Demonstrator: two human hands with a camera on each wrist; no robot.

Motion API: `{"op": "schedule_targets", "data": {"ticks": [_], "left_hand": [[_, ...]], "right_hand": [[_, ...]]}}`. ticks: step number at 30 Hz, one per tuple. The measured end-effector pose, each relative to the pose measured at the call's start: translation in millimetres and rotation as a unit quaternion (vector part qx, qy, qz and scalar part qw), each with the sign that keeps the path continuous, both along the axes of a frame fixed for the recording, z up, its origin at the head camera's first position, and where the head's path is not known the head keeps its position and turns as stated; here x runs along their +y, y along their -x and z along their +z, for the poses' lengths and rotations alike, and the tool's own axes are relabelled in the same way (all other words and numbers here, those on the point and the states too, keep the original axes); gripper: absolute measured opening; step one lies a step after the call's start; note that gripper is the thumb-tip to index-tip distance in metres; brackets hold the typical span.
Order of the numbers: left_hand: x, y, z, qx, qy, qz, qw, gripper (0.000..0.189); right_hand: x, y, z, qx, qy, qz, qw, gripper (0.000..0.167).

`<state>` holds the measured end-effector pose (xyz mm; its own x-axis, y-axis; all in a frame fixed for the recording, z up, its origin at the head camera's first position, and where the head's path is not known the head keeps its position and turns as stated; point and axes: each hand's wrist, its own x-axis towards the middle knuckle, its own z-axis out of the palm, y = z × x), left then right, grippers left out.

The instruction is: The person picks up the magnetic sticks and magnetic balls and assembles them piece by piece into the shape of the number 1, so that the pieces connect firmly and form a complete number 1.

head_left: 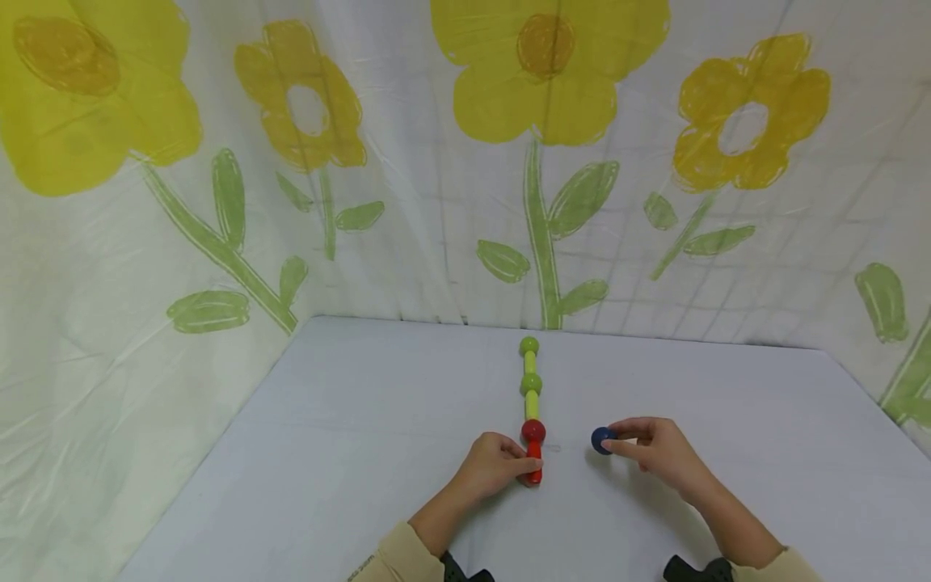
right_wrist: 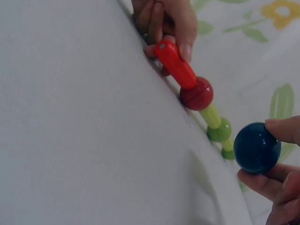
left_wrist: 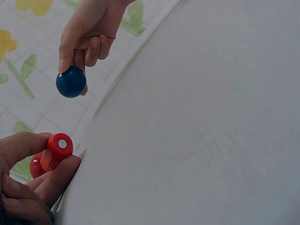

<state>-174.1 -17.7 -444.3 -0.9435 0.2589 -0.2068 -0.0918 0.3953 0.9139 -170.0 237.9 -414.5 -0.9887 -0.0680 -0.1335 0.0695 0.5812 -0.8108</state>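
Note:
A chain of balls and rods lies on the table, running away from me in the head view. Its near end is a red rod (head_left: pixel 534 462) joined to a red ball (head_left: pixel 533 431); beyond come yellow-green rods (head_left: pixel 532 404) and green balls (head_left: pixel 531 383). My left hand (head_left: pixel 496 465) pinches the red rod between thumb and fingers. The rod's end face shows a pale round disc in the left wrist view. To the right of the chain, my right hand (head_left: pixel 658 453) holds a dark blue ball (right_wrist: pixel 257 148) by its fingertips, apart from the red rod.
A white cloth covers the table (head_left: pixel 349 420). Behind it hangs a pale curtain (head_left: pixel 407 242) printed with yellow flowers and green stems, right along the table's far edge. Dark wrist straps (head_left: pixel 698 569) show at the cuffs.

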Motion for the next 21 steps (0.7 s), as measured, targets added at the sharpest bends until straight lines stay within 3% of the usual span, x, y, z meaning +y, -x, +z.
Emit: {"op": "schedule_targets", "data": {"ticks": [7, 14, 21], "left_hand": [[-0.6, 0.5, -0.4, -0.007, 0.017, -0.001, 0.9998, 0.021], [-0.3, 0.5, -0.1, -0.006, 0.003, 0.001, 1.0, 0.022], [-0.5, 1.1, 0.2, 0.004, 0.009, -0.006, 0.9999, 0.022]], "right_hand": [[-14, -8.6, -0.9, -0.004, 0.0, 0.015, 0.9999, 0.044], [-27, -17.6, -3.6, -0.012, 0.005, 0.073, 0.9972, 0.042], [-40, -23.2, -9.9, 0.015, 0.001, 0.13, 0.9914, 0.037]]}}
